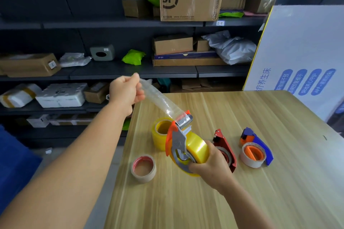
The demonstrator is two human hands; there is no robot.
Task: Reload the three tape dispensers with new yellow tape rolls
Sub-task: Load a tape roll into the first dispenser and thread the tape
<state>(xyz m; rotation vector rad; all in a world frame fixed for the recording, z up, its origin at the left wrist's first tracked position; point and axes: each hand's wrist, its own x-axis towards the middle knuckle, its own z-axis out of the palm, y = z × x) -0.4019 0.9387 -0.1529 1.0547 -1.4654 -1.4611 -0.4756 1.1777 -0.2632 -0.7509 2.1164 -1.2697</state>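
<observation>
The right hand (208,165) grips the orange tape dispenser (176,143), loaded with a yellow tape roll (198,148), above the wooden table (242,191), steadying it while the left hand (124,92) pinches the tape strip (158,96) drawn taut over the roller, apparently to thread it.

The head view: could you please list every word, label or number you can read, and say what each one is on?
"SF": logo on the big box.
"SF EXPRESS": that box's right edge.
"www.sf-express.com": its lower front, faint.
"KB181": blue flat box.
Chinese characters: white board, too distorted to quote reliably.
Shelf tag and parcel labels: too small to read.
</observation>
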